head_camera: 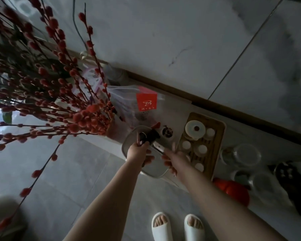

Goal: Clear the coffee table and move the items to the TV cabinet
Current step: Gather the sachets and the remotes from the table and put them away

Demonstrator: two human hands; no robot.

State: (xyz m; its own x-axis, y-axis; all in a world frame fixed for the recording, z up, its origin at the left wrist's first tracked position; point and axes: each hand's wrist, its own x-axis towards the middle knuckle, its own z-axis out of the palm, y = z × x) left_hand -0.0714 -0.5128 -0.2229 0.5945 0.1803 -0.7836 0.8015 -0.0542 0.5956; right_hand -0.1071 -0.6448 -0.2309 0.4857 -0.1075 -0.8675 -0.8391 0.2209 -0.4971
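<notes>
Two hands at a grey tray on the front edge of the cabinet.
Red-budded branches spread at the left. The left hand grips a small dark item over the tray, and the right hand curls round the tray's right rim, just beside a wooden tea board holding white cups.

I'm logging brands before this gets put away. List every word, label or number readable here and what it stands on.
Red box in the clear plastic bag: a white looping emblem, perhaps "B"; the small white characters under it are too blurred to read.
Dark item gripped by the left hand: no readable text.
Nothing else shows legible writing.
</notes>
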